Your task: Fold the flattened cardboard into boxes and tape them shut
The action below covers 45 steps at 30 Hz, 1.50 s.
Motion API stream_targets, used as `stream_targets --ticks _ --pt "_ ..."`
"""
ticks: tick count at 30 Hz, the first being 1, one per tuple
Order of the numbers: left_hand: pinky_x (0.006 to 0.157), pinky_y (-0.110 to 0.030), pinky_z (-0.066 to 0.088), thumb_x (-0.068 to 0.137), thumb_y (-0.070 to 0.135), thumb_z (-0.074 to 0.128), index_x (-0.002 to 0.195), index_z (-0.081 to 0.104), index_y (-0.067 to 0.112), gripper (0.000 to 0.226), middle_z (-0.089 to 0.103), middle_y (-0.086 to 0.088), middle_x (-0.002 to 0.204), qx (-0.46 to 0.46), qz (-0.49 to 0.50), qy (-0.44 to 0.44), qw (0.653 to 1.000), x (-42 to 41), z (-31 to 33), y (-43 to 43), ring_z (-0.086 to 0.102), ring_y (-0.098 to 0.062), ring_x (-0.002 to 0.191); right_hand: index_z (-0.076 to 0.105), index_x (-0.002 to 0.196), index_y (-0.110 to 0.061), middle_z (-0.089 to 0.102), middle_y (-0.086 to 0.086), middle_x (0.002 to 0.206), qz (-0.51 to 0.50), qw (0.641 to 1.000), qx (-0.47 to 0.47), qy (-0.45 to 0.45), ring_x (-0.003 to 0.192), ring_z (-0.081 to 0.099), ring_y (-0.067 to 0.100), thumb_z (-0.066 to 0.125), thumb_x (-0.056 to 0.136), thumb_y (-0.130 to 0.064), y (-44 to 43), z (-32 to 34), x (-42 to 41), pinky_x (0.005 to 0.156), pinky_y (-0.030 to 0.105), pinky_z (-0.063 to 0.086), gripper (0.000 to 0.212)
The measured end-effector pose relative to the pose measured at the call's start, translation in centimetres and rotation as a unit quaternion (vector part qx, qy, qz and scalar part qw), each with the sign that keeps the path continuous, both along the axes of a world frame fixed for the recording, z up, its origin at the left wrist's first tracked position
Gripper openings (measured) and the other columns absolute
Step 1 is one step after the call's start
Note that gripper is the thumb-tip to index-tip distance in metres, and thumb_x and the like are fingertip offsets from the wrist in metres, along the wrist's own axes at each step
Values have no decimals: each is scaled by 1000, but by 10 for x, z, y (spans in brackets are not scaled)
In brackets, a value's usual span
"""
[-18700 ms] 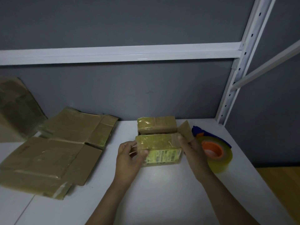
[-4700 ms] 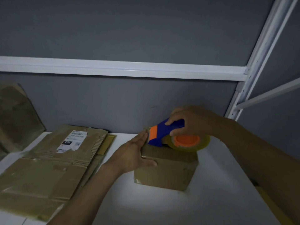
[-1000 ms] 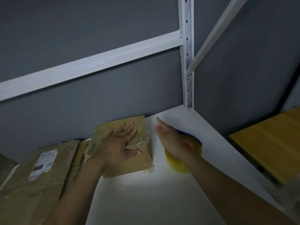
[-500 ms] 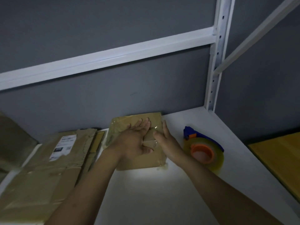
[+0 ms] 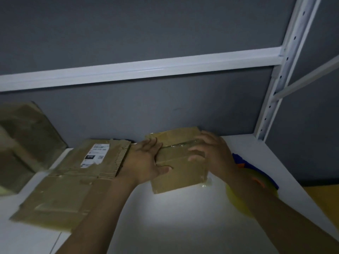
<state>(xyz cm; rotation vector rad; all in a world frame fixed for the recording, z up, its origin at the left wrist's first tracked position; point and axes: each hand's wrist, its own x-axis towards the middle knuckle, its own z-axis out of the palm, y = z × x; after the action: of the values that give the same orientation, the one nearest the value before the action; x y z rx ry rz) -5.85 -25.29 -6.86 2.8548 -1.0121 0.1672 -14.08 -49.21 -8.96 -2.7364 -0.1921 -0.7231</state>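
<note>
White bench [image 5: 183,220] under a grey wall with white shelf frame [image 5: 286,70]; flattened cardboard stack [image 5: 69,182] lies left on the bench, shipping label on its far sheet; another brown sheet [image 5: 23,142] leans at far left, blurred; small taped box [image 5: 180,167] sits mid-bench, close to the wall, clear tape strip across its top; left hand [image 5: 145,162] flat against the box's left side, fingers spread wide, thumb on the top face; right hand [image 5: 214,154] on the box's top right, fingers loosely curved and apart, pressing not gripping; tape dispenser [image 5: 256,180], blue and orange with a yellowish roll, just right of the box, partly hidden behind the right forearm.
</note>
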Motion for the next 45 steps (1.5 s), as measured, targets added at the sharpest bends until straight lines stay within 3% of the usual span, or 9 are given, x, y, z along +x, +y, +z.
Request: stream_targets --ticks 3,8,15,19,23,27,37,41,45 --pt "108 -16 -5 50 95 31 151 24 35 117 19 12 158 -10 -62 1 998 -9 2 8 12 -15 143 76 100 -20 66 7 115 -67 998 7 16 105 61 34 65 78 -46 -17 7 12 89 43 50 35" --pt "93 -24 36 72 70 48 113 71 28 63 68 4 113 -129 -117 -85 981 -21 -7 -7 59 -27 97 41 144 -26 30 1 155 -76 982 92 146 141 29 20 55 94 -38 -34 2 12 114 37 28 53" --pt "72 -40 52 76 67 47 99 75 22 57 67 -3 90 -136 -38 -72 987 -35 -22 -63 60 -29 83 26 150 -23 40 2 148 -260 915 215 223 133 41 22 60 93 -38 -77 -30 -76 104 28 32 68" --pt "79 -45 50 78 63 43 102 72 15 61 64 -11 97 -127 -24 -51 990 -34 -24 -80 60 -35 90 60 117 -14 67 5 112 -311 892 173 278 94 61 19 60 91 -36 -99 -50 -96 74 25 43 33" --pt "82 -42 53 81 24 72 113 67 6 38 64 -15 104 -218 -46 -121 967 -65 -25 -94 61 -34 94 62 96 -11 60 -1 82 -286 916 172 223 78 59 16 66 86 -35 -98 -44 -108 62 25 40 27" --pt "76 -37 56 69 -9 76 115 66 5 49 65 -11 108 -274 -141 -120 944 -97 -40 -116 63 -26 93 60 91 -17 60 -5 76 -258 939 204 103 68 57 9 67 84 -44 -96 -25 -124 56 22 41 28" --pt "108 -24 31 78 36 76 133 55 13 63 54 -4 132 -265 -104 40 958 -74 -19 -125 49 -21 121 54 101 -22 52 -17 77 -199 941 274 18 68 52 -2 71 82 -39 -104 20 -141 53 4 37 30" --pt "90 3 26 86 48 63 144 38 29 66 41 23 130 -355 -62 148 921 -105 5 -130 40 2 119 50 100 -24 54 -15 83 -170 943 286 -31 72 53 -2 75 77 -37 -101 20 -142 59 8 37 35" --pt "116 -39 26 78 74 55 143 35 42 75 51 26 134 -295 -158 206 920 -123 2 -139 45 3 127 50 94 -24 54 -12 80 -150 943 281 -93 72 55 4 79 75 -34 -96 27 -131 58 14 40 36"
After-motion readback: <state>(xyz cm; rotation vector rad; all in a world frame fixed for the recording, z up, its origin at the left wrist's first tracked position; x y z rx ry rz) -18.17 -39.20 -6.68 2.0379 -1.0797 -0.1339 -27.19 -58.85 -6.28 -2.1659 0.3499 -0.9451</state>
